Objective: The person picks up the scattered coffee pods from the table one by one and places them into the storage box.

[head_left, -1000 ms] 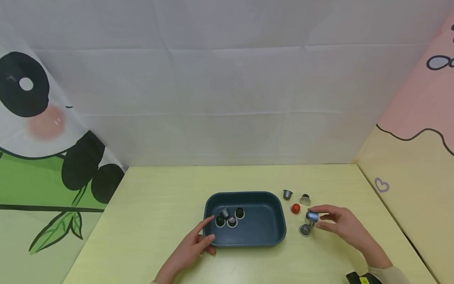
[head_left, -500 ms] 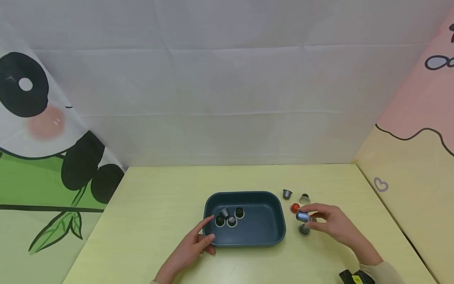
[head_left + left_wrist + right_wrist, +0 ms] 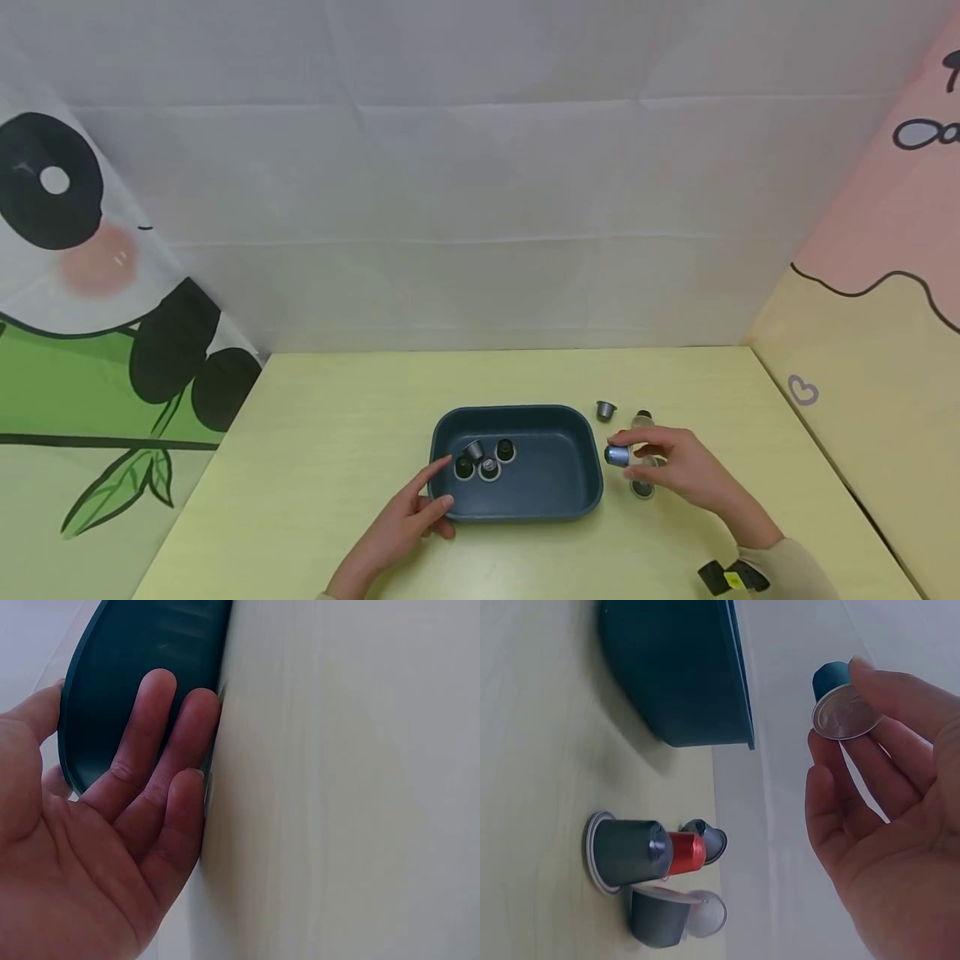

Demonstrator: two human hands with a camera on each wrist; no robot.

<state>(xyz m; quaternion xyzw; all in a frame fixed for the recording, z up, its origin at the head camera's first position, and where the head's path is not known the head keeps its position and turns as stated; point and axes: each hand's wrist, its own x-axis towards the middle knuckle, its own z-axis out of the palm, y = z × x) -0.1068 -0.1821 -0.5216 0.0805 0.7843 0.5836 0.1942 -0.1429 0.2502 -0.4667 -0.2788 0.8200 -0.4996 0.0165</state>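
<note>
Capsule in blue (image 3: 618, 456) is pinched by the right hand (image 3: 677, 465) just right of the tray (image 3: 551, 479), its long axis apparently sideways, narrow end turned trayward, though fingers cover part; against the tray's left end the left hand (image 3: 407, 518) is laid, fingers extended.
</note>
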